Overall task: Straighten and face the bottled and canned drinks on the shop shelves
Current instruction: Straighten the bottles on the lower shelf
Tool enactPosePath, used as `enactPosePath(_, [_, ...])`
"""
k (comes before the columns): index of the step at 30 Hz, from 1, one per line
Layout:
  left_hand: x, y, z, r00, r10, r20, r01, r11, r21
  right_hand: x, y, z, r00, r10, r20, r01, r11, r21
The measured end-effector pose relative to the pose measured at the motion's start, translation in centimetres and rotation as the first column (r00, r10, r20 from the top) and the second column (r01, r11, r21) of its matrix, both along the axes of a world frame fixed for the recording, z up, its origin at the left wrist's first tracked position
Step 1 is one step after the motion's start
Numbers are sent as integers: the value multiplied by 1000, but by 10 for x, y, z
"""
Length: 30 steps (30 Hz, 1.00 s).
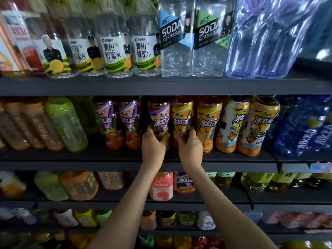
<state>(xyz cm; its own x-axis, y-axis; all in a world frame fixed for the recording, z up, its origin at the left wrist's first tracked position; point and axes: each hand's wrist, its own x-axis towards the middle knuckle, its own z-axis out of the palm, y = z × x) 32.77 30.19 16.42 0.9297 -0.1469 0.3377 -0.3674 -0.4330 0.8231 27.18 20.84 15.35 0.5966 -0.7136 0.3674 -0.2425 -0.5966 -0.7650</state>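
Drinks on the lower shelf [179,201] under your forearms look unfinished to me: one purple iced-tea bottle [185,182] stands just beside a pink carton [161,186], apart from its own kind.

At the front edge of the middle shelf [71,164], your left hand [152,147] has its grip clamped on the lower body of the purple-label bottle [159,114]. Your right hand [190,151] has its grip clamped on the yellow-label bottle [181,115] just beside it. Both bottles stand upright with labels forward, and dark brown tea shows above the labels.

Left of them, two more purple bottles [106,121] are turned slightly off front, so that stretch still needs you. Toward the right end, the yellow and white bottles [208,121] already face out. The green and orange bottles at the left end are too blurred to judge.

On the top shelf [107,86], the honey-water bottles [113,51] and soda bottles [173,42], all holding clear liquid, stand at the front edge with labels mostly forward. That row seems done.
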Motion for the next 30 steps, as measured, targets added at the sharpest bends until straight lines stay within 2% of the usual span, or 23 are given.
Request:
enactPosePath(3, [-1, 3, 0, 999, 35, -3, -35, 999, 9, -4, 3, 0, 1000, -27, 13, 27, 1000, 7])
enactPosePath(12, [-12, 8, -7, 997, 48, 58, -40, 991, -128, -13, 16, -11, 988, -91, 126, 86, 995, 48])
enactPosePath(16, [-8, 11, -5, 998, 4, 57, 0, 997, -73, -11, 17, -9, 989, -106, 105, 101, 993, 56])
enactPosePath(21, [2, 9, 3, 997, -72, 32, 68, 992, 104, -5, 13, -3, 993, -96, 63, 93, 995, 40])
enactPosePath(24, [7, 10, 4, 994, -106, 23, 101, 984, 145, -4, 12, -3, 994, -97, 53, 94, 994, 58])
enactPosePath(26, [8, 11, 2, 994, -105, 30, 100, 986, 132, -5, 14, -2, 993, -120, 24, 120, 993, 3])
enactPosePath(28, [6, 11, 0, 994, -108, 35, 103, 987, 122, -9, 16, -1, 984, -175, 10, 175, 977, -119])
enactPosePath(30, [2, 9, 0, 993, -114, 25, 110, 988, 111, -15, 17, -1, 981, -188, 55, 195, 964, -178])
